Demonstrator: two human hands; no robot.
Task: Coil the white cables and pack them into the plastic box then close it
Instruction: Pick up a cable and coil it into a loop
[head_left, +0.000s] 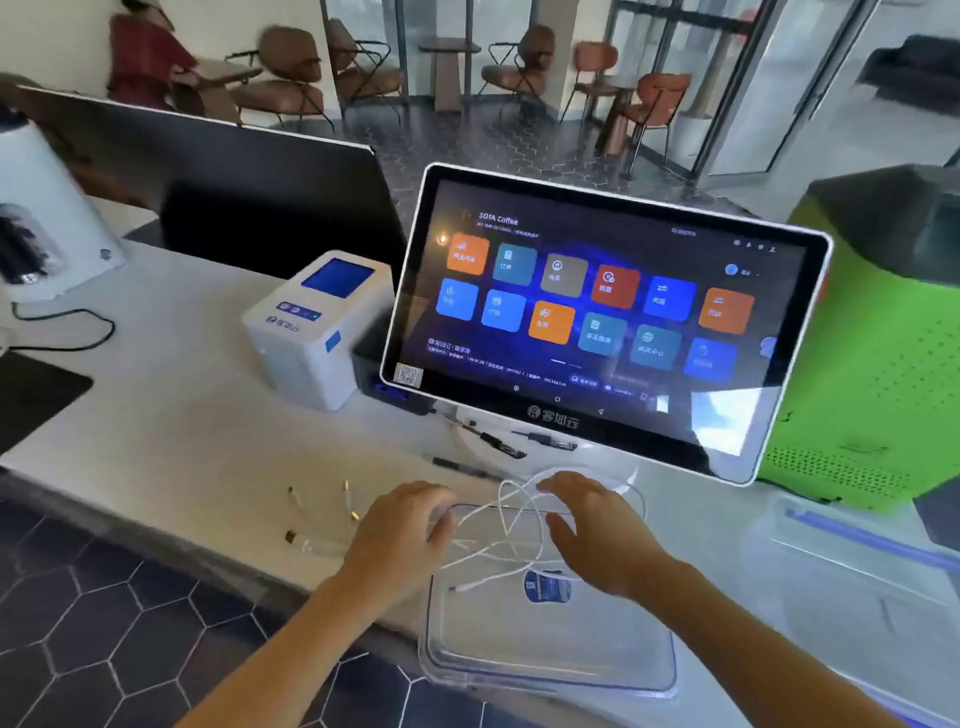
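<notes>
- a clear plastic box (545, 644) sits at the near edge of a white counter (171, 441), its near end just over the counter's edge, and a blue label (546, 590) shows through its clear surface.
- a loose tangle of white cables (506, 535) lies over the far half of the box, its loops uncoiled and crossing one another, with one plug end (460, 588) near the middle of the box.
- the left hand (402, 525) is at the box's far left corner, fingers curled loosely downward and thumb toward the cables; it seems to touch a strand, though motion blur makes the contact unclear.
- the right hand (597, 525) hovers over the far right part of the box, palm down, fingers spread, with cable loops passing under its fingertips; it grips nothing that can be made out.
- more white cable ends with gold-coloured plugs (324, 512) lie on the counter just left of the left hand, outside the box.
- behind the hands stands a tilted touchscreen terminal (597, 312) with coloured tiles lit, with dark pens (498, 444) at its foot.
- a small white printer (317, 327) stands to the left of the terminal, a green perforated crate (872, 395) to its right.
- a clear lid with blue clips (857, 561) lies on the counter to the right of the box.
</notes>
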